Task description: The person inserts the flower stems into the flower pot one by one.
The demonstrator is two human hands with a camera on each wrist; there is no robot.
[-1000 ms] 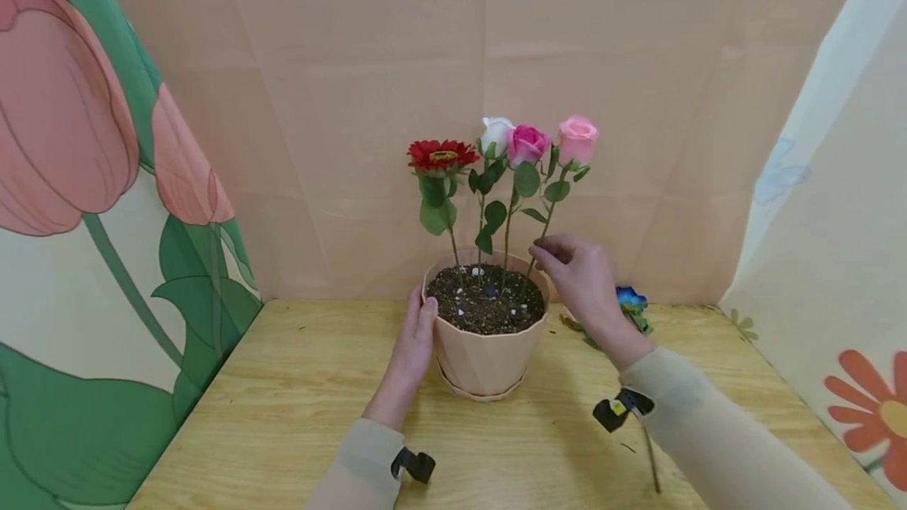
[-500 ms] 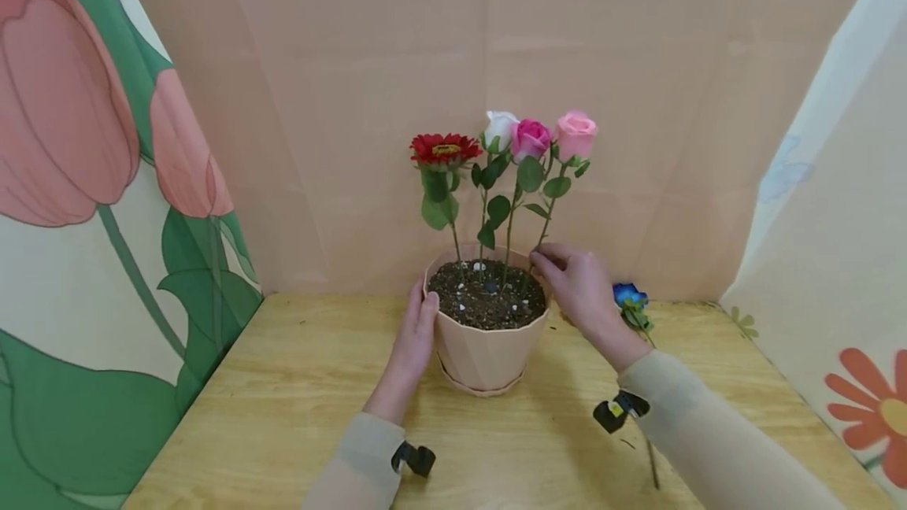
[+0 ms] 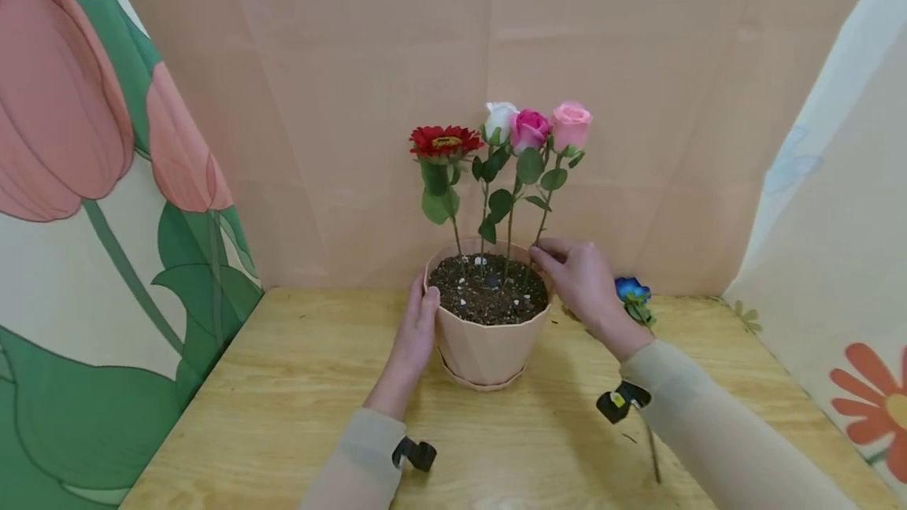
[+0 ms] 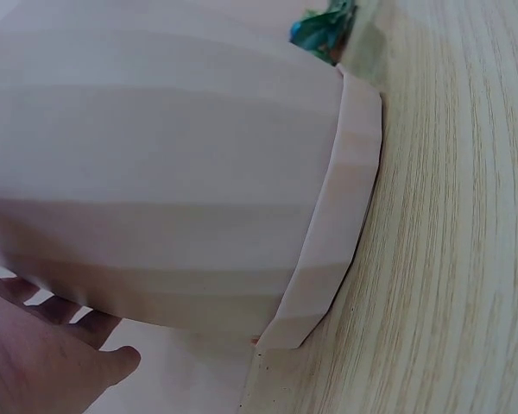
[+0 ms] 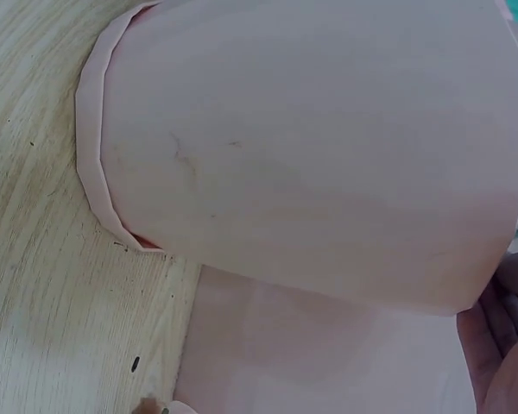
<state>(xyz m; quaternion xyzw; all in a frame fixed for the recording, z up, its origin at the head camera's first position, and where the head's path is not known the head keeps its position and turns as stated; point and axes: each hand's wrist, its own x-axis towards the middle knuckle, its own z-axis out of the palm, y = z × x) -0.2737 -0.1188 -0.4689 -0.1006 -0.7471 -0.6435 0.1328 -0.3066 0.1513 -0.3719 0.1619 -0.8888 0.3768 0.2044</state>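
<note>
I see a wooden table [image 3: 283, 384], peach cloth [image 3: 354, 101] behind, tulip-painted wall [image 3: 78, 290] at left, pot [image 3: 485, 352] on the table, left hand [image 3: 414, 333] against its side, fingers extended, right hand [image 3: 583, 283] pinching a pink rose [image 3: 571, 127] by its stem [image 3: 544, 219], planted in the pot.

The head view is softly, evenly lit, with a faint shadow on the table [image 3: 305, 368] beside the pot [image 3: 489, 352]; the soil [image 3: 482, 305] looks slightly soft in detail. Both wrist views are paler and cooler. The pot's wall darkens near the left hand [image 4: 34, 354], and the right hand's [image 5: 509, 345] fingers are shaded.
</note>
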